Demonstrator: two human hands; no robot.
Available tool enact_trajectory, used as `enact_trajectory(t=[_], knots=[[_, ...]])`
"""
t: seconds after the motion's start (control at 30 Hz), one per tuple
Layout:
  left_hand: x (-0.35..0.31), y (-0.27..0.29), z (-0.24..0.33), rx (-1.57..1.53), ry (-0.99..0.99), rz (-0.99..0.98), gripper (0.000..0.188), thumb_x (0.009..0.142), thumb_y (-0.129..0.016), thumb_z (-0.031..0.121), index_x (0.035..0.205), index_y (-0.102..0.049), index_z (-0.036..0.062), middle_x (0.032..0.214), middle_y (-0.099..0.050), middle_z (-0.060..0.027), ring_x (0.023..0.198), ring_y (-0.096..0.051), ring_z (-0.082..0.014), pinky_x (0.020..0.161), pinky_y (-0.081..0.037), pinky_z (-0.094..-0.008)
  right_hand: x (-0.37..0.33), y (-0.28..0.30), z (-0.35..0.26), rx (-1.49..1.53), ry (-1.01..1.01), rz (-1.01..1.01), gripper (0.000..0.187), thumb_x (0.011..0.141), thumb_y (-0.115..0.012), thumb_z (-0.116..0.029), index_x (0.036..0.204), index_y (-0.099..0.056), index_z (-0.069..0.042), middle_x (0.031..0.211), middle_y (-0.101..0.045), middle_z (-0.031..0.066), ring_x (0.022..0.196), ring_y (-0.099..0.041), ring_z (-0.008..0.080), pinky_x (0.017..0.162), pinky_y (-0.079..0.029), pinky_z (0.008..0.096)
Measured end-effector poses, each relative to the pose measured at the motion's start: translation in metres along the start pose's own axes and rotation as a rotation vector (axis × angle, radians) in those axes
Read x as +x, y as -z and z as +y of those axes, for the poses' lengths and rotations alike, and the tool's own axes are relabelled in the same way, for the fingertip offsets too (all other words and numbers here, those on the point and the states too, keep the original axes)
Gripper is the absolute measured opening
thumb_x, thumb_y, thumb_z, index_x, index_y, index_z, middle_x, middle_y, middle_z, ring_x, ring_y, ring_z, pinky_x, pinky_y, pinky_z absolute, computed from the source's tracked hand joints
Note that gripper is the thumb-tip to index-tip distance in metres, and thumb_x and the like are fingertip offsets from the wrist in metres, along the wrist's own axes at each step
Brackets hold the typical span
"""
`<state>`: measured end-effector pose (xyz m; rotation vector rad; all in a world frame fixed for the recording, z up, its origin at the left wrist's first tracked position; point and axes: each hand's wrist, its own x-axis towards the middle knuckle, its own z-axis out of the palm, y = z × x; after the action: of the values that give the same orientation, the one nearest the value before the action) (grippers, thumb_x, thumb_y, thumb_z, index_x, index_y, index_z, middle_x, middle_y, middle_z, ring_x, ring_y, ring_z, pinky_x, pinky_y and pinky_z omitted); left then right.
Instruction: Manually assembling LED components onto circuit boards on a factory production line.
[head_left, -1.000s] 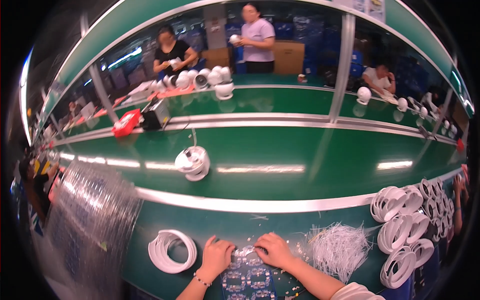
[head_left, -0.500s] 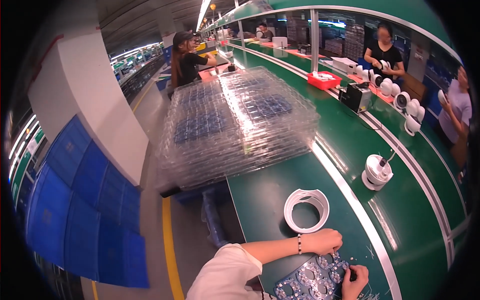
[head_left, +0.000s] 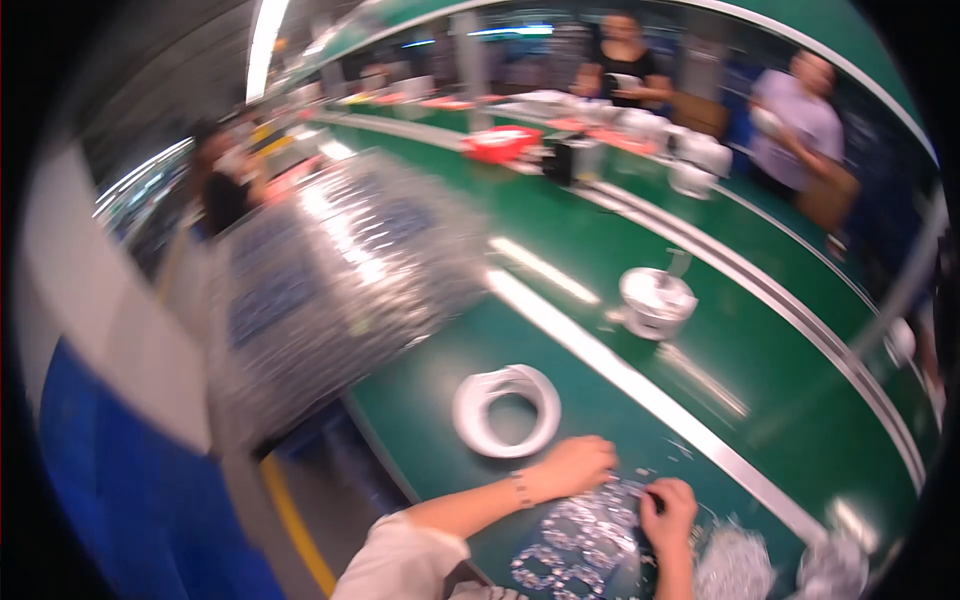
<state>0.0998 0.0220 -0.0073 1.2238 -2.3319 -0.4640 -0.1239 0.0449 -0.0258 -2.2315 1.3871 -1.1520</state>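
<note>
A blue panel of circuit boards with ring-shaped cutouts [head_left: 567, 545] lies on the green bench in front of me, blurred by motion. My left hand [head_left: 573, 467], with a beaded bracelet at the wrist, has its fingers curled down onto the panel's far edge. At the panel's right edge, my right hand [head_left: 670, 512] is closed, with something small and dark showing at its thumb and fingers. What that dark thing is cannot be made out. A white plastic ring housing [head_left: 507, 411] stands just beyond my left hand.
Stacked clear plastic trays [head_left: 350, 270] holding blue boards fill the far left of the bench. Beyond the metal rail, a white device [head_left: 657, 302] sits on the green line. Clear bundled material [head_left: 733, 565] lies right of my right hand. Co-workers, a red bin [head_left: 502, 143] and more white devices are farther off.
The view has swung to the right and blurred, so things sit further left in it. Clear bundled material now shows at the lower right. Both hands stay at the board panel.
</note>
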Motion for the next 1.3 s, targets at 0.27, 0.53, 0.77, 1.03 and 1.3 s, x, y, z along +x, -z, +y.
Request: enact_trajectory(t=[0.27, 0.53, 0.77, 1.03, 1.3], knots=[[0.004, 0.003, 0.016, 0.085, 0.053, -0.069, 0.012, 0.075, -0.066, 0.016, 0.079, -0.067, 0.0047, 0.082, -0.066, -0.0108, 0.077, -0.063, -0.0301, 0.069, -0.051, -0.0389, -0.002, 0.026, -0.019, -0.162, -0.032, -0.108, 0.021, 0.071, -0.070, -0.012, 0.091, -0.065, -0.005, 0.102, -0.059, 0.0091, 0.089, -0.057, 0.0276, 0.077, -0.048, 0.0357], [0.010, 0.005, 0.013, 0.058, 0.071, 0.002, 0.008, 0.071, -0.069, 0.010, 0.075, -0.066, 0.0029, 0.091, -0.067, -0.0079, 0.081, -0.062, -0.0290, 0.072, -0.051, -0.0383, -0.070, 0.113, -0.080, -0.346, -0.173, -0.605, 0.066, 0.065, -0.078, -0.036, 0.116, -0.056, -0.001, 0.131, -0.044, 0.0172, 0.119, -0.043, 0.0348, 0.098, -0.036, 0.0460], [0.005, -0.008, 0.014, 0.243, -0.088, 0.000, 0.009, 0.072, -0.056, 0.006, 0.080, -0.060, 0.0059, 0.077, -0.060, -0.0128, 0.080, -0.062, -0.0294, 0.086, -0.045, -0.0454, -0.124, 0.118, -0.111, -0.529, -0.259, -0.539, 0.056, 0.076, -0.067, -0.015, 0.128, -0.049, -0.004, 0.131, -0.045, 0.0231, 0.121, -0.042, 0.0404, 0.100, -0.034, 0.0510], [-0.009, -0.014, 0.023, 0.005, -0.041, 0.144, 0.005, 0.080, -0.060, 0.009, 0.084, -0.059, 0.0065, 0.074, -0.062, -0.0072, 0.078, -0.063, -0.0242, 0.104, -0.030, -0.0565, -0.179, 0.104, -0.065, -0.661, -0.168, -0.729, 0.052, 0.087, -0.041, -0.019, 0.137, -0.038, -0.003, 0.144, -0.032, 0.0188, 0.135, -0.027, 0.0369, 0.108, -0.019, 0.0537], [-0.015, -0.040, 0.052, -0.355, -0.408, 0.011, 0.037, 0.081, -0.062, 0.013, 0.117, -0.055, 0.0070, 0.096, -0.063, -0.0104, 0.097, -0.060, -0.0245, 0.107, -0.029, -0.0470, -0.149, 0.118, -0.092, -0.529, -0.247, -0.665, 0.075, 0.067, -0.070, -0.019, 0.134, -0.041, -0.004, 0.144, -0.035, 0.0150, 0.132, -0.033, 0.0329, 0.107, -0.022, 0.0531]])
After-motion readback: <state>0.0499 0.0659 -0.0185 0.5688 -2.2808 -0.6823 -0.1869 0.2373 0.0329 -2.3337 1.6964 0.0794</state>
